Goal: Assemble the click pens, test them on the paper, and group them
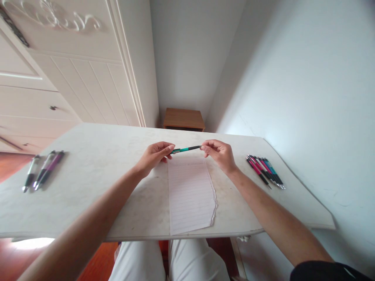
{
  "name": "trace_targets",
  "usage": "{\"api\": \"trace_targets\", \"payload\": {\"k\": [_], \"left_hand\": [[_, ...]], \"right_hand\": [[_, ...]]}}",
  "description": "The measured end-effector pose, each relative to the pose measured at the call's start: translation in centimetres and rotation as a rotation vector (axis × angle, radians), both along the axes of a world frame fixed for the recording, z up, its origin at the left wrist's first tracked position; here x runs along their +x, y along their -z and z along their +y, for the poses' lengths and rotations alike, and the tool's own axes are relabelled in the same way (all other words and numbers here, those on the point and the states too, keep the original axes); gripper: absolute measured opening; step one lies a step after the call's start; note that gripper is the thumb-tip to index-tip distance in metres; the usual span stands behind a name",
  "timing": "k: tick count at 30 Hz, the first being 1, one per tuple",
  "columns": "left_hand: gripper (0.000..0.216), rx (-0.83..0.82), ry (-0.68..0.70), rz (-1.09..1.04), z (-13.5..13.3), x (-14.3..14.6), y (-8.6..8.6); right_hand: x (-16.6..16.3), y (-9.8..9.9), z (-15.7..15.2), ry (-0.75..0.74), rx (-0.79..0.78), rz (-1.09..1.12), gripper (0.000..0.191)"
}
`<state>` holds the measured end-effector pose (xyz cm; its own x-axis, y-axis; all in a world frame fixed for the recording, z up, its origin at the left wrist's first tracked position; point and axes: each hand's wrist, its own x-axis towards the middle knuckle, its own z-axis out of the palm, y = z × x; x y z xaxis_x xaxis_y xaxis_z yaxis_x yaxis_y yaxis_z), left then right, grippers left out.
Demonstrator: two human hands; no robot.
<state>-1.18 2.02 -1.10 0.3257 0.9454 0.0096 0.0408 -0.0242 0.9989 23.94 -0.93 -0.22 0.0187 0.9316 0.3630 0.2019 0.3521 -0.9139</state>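
Observation:
A green and black pen (185,149) is held nearly level above the far end of a lined sheet of paper (190,195). My left hand (158,153) pinches its green end between thumb and fingers. At the other end, the thumb and fingertips of my right hand (219,153) close on the dark tip. The sheet lies flat on the white table (137,210), and its right edge is torn and ragged.
Several pens (265,171) in pink, black and blue lie side by side on the right. On the left rest three thicker pens (43,169). A wooden stand (184,118) is beyond the far edge, with a white wardrobe (96,78) on the left and a wall (307,97) on the right.

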Motion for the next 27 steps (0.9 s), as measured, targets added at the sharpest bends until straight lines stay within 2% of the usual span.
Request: {"api": "trace_targets", "payload": {"k": [3,6,10,27], "left_hand": [[0.054,-0.020,0.058,0.009,-0.1,0.0,0.0],[0.048,0.000,0.109,0.070,-0.2,-0.1,0.1],[0.040,0.038,0.079,0.058,-0.2,-0.2,0.3],[0.035,-0.003,0.000,-0.080,0.0,0.2,0.6]], "right_hand": [[-0.1,0.0,0.0,-0.007,0.013,0.006,0.021],[-0.2,0.0,-0.1,-0.013,0.017,0.008,0.021],[-0.1,0.3,0.0,-0.008,0.018,-0.017,0.024],[0.1,1.2,0.2,0.009,0.021,-0.089,0.018]]}}
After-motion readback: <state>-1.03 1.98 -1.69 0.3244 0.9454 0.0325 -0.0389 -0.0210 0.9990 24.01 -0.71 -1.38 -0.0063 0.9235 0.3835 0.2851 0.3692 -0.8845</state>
